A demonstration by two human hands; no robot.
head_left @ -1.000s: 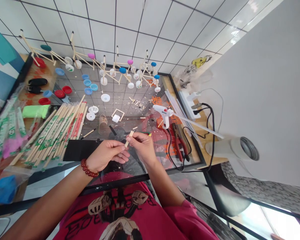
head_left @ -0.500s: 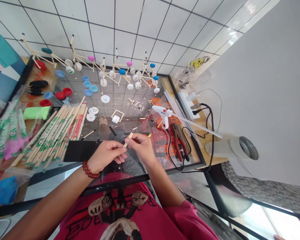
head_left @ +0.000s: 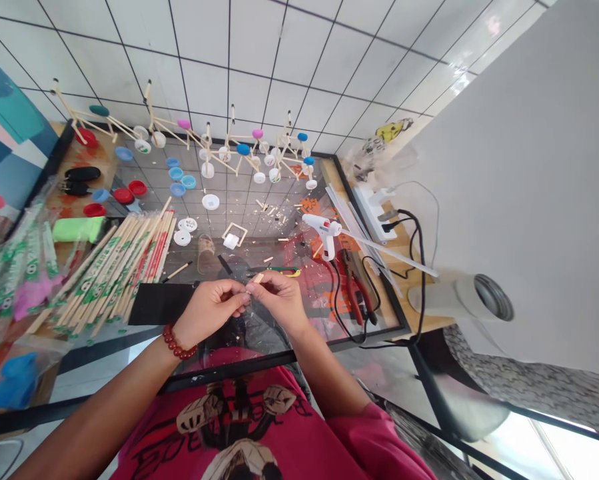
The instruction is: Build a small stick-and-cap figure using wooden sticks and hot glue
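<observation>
Above the glass tabletop my two hands meet, fingertips almost touching. My right hand [head_left: 280, 300] pinches short pieces of wooden chopstick [head_left: 259, 278], whose pale ends stick up past the thumb. My left hand [head_left: 212, 308], with a red bead bracelet [head_left: 178, 343] at the wrist, is closed in a pinch at the lower end of the same pieces; the fingers hide most of the wood there. Just beyond the hands lies a yellow-and-green handled tool [head_left: 292, 272], partly covered by the right hand. A small square wooden frame with a white cap [head_left: 231, 241] sits farther off.
Wrapped chopsticks [head_left: 114, 267] lie in a pile at left, near a black pad [head_left: 162, 304]. A white glue gun [head_left: 324, 233], red-handled pliers [head_left: 356, 287] and glue sticks [head_left: 352, 213] are at right. Little stick-and-cap models [head_left: 242, 149] line the back, with loose bottle caps [head_left: 177, 190] nearby.
The chopstick pieces have turned and sunk lower between my fingers, so less of them shows. My hands have come slightly closer together. The camera view has shifted a little.
</observation>
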